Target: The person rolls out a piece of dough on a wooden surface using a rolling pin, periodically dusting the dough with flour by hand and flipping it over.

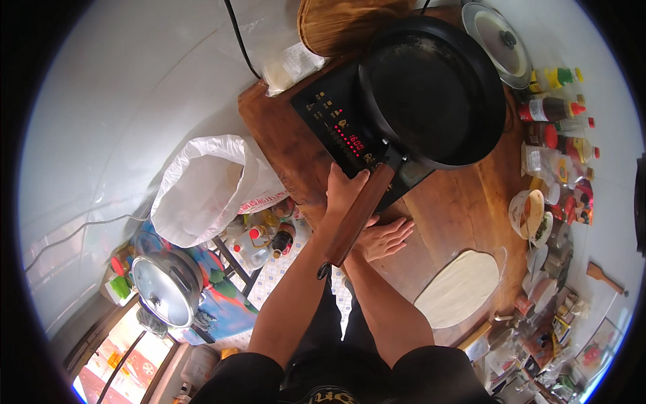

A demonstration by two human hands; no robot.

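Observation:
A black frying pan (429, 96) with a wooden handle (361, 214) sits on a black induction cooktop (328, 121), whose panel shows lit red digits and dots. My left hand (345, 188) is at the cooktop's front edge, beside the pan handle, its thumb and a finger spread over the edge of the panel. Beneath and to the right of the handle is my right hand (386, 238), fingers extended above the wooden table, holding nothing. The handle hides part of both hands. A flat oval sheet of rolled dough (459, 288) lies on clear film to the right.
Sauce bottles (550, 109) and bowls (526, 214) line the table's right side. A glass lid (497, 43) leans behind the pan. Round wooden board (348, 22) stands at the back. A white sack (202, 192) and a lidded metal pot (166, 288) are at left.

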